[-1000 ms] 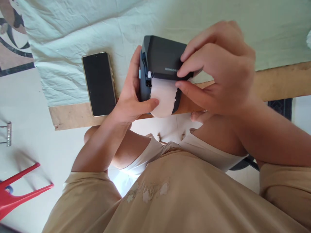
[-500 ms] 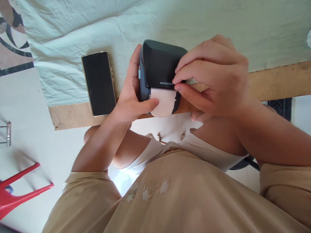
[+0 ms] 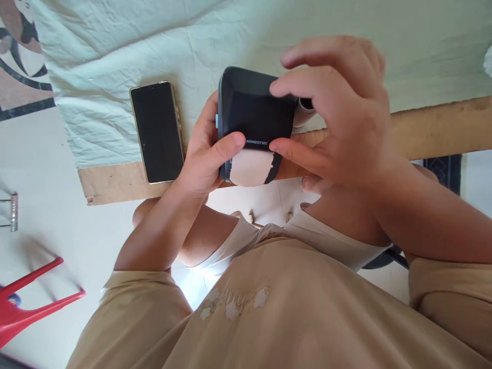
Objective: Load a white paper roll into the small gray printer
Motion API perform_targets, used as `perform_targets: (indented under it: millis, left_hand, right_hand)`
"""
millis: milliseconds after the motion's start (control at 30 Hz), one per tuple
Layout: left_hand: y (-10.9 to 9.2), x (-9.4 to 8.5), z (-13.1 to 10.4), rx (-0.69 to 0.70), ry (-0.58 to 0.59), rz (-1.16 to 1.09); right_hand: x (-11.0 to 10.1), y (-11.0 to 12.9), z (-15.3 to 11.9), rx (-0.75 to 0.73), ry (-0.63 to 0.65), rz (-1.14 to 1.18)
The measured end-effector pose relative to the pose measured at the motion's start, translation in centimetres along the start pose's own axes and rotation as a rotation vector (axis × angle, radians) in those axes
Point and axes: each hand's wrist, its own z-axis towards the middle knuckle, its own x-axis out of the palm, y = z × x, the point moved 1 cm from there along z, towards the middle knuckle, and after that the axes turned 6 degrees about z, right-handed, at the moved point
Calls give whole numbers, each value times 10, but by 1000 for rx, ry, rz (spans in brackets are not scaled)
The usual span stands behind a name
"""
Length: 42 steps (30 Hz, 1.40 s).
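Note:
A dark label printer marked NIIMBOT is in my left hand, which is wrapped round its left side with the thumb on the lid's front edge. The lid lies down over the body. From under its front edge a strip of pale label paper with a ragged right side curls out. My right hand is over the printer's right side, its thumb tip at the lid's front corner and its forefinger over the lid's top. Its other visible finger is raised and apart. Partly hidden behind this hand is a whitish roll with a dark hollow.
A smartphone with a dark screen lies left of the printer on the pale green cloth. The table's wooden edge runs below it. On the floor at lower left is a red plastic stool.
The lid has come down onto the printer and the printer has tilted slightly. My left thumb moved from the paper to the lid. My right fingers spread and moved up from the lid's front corner.

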Motion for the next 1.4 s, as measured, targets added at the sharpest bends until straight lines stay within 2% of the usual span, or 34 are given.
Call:
perform_targets:
  millis: [67,167,433,600,767,933,1200,1400]
  left_hand:
    - [2,-1,2,4,1,-6]
    - [1,-1,2,-11,4,-31]
    - [-10,5,-1,-38,16,-35]
    - [-9,4,0,-74,-29,31]
    - [-4,4,2,0,28,-29]
    - [-7,5,1,-10,-19,1]
    - [-6,2,1,-65,-41,45]
    - [-5,3,2,-15,-20,12]
  right_hand:
    - [3,-5,-2,-40,-45,9]
    - [7,-12,-5,-20,-62,-3]
    - [2,-13,-1,74,92,20]
    - [2,-14,-1,81,108,37]
    - [4,-15,-2,23,42,38]
    - [4,-15,-2,62,94,29]
    - [9,-15,-3,54,32,39]
    - [12,-14,-3,36,1,48]
